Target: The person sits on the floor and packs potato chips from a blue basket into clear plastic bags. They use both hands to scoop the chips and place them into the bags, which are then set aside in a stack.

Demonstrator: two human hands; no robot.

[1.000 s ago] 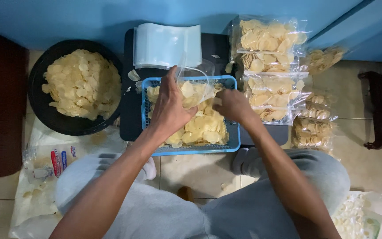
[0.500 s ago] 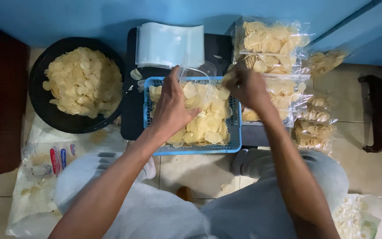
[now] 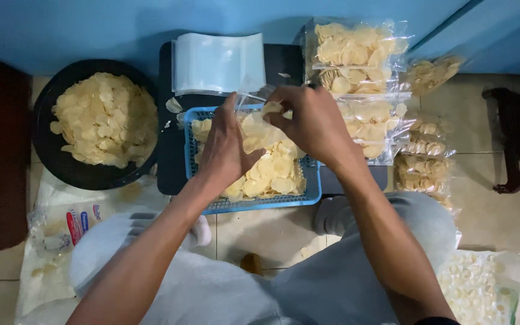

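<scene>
A thin clear plastic bag (image 3: 254, 117), partly filled with pale yellow chips, sits at the centre of the view, held over the far half of a blue rectangular plastic basket (image 3: 254, 204) heaped with the same chips. The bag looks limp and its mouth narrow, so chips could slip past the opening and drop into the basket or onto the black mat (image 3: 170, 162) beneath; a tight squeeze could also crack the brittle chips. The left hand (image 3: 224, 150) comes in from 7 o'clock, palm down, fingers held together and curled over the bag's near side, thumb reaching up to pinch its rim. The right hand (image 3: 311, 123) comes in from 5 o'clock, wrist bent inward, fingertips bunched at the bag's mouth and pinching what seems to be a few chips; the exact grip is partly hidden. At 12 o'clock lies a stack of empty clear bags (image 3: 218, 63). At 9 o'clock stands a round black pan (image 3: 52, 162) full of chips. From 1 to 3 o'clock sealed packets of chips (image 3: 356, 54) are piled along the tiled floor (image 3: 501, 210).
</scene>
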